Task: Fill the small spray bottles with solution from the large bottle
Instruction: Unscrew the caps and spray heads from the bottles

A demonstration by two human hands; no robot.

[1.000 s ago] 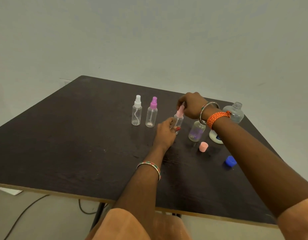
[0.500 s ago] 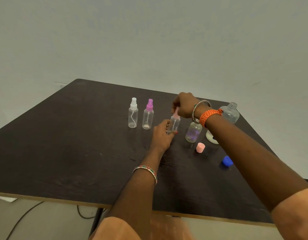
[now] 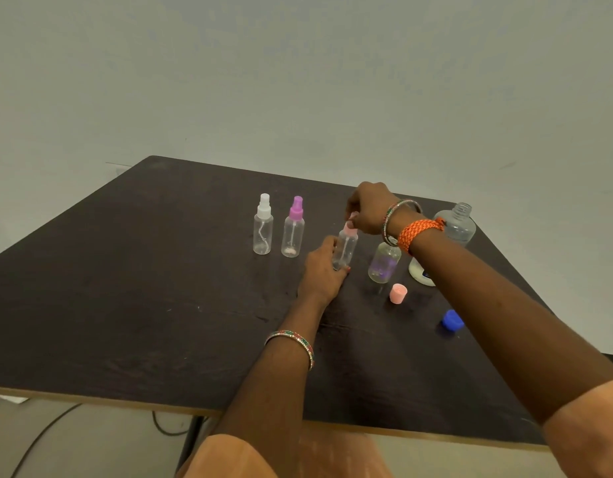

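On the dark worktop (image 3: 126,288), the left hand (image 3: 320,270) has its grip clamped round the small clear spray bottle with the pink pump top (image 3: 344,250), near the far edge; the right hand (image 3: 370,210) pinches that top. The white-topped (image 3: 263,224) and purple-topped (image 3: 293,227) clear bottles look empty, so most filling seems left. The large clear uncapped bottle (image 3: 458,224) stands at the far right corner.

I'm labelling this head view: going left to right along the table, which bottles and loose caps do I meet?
Clear spray bottle with white top → clear spray bottle with purple top → pink-topped spray bottle held by both hands → small capless clear bottle → loose pink cap → loose blue cap.
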